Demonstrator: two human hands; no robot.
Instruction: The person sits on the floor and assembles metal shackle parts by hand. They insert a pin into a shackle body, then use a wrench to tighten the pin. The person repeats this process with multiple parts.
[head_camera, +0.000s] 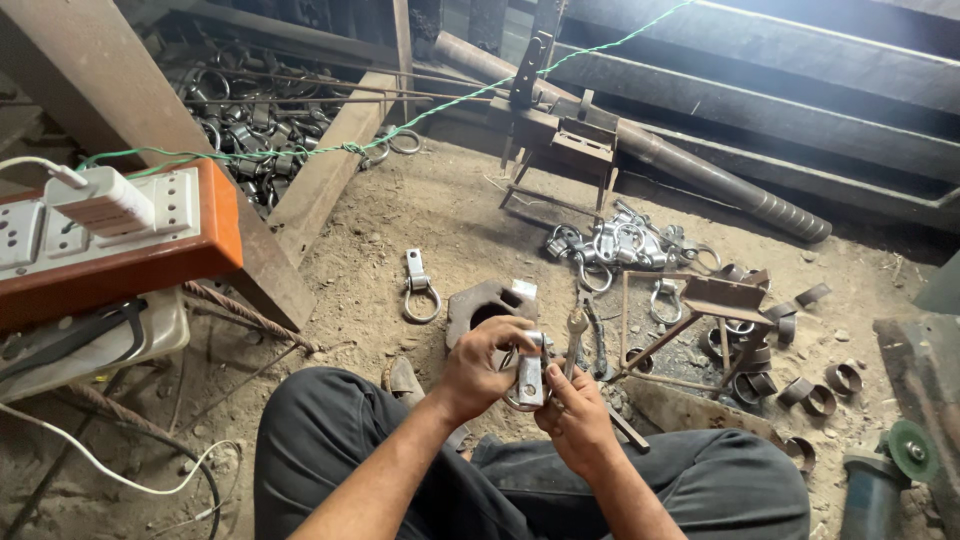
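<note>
Two hands are seen low in the middle of the view, above the crossed legs in dark trousers (330, 440), with a small silver metal clamp (529, 380) held between them. The clamp is kept upright, its flat plate facing the camera and a ring showing at its lower end. The left hand (485, 362) is curled over the clamp's top and left side, fingers closed on it. The right hand (575, 415) is closed around its lower right edge, the thumb pressed near the plate; a wrench (574, 335) is seen just behind these fingers, though whether it is gripped cannot be told.

A sandy, dusty floor (420, 215) is spread in front of the knees. A single ring clamp (420, 290) is laid on it to the left, apart from the hands, and a heap of finished silver clamps (620, 245) is piled further back on the right. A small rusty metal stand (715, 310) is set just right of the hands, with brown metal rings (820, 395) scattered beyond it. An orange and white power strip (110, 230) is placed at the left, and an angle grinder (890, 470) at the lower right. Long steel beams (780, 110) are stacked at the back.
</note>
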